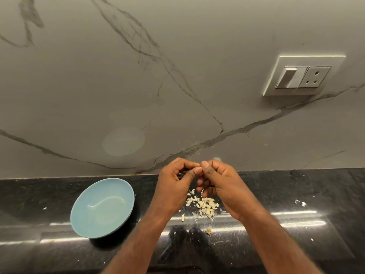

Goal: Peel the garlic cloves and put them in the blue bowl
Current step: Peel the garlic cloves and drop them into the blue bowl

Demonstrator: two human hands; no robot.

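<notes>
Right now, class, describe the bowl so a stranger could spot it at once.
Find the black counter under the marble wall. The bowl sits left of the left hand, clear of the garlic scraps. It is the only dish: round, pale blue.

Left hand [175,186] and right hand [221,180] pinch small bit [200,167] above garlic pile [206,206]; blue bowl [88,214] left.

The left hand [173,186] and right hand [221,182] hide the bit their fingertips [198,170] pinch between them.
</notes>
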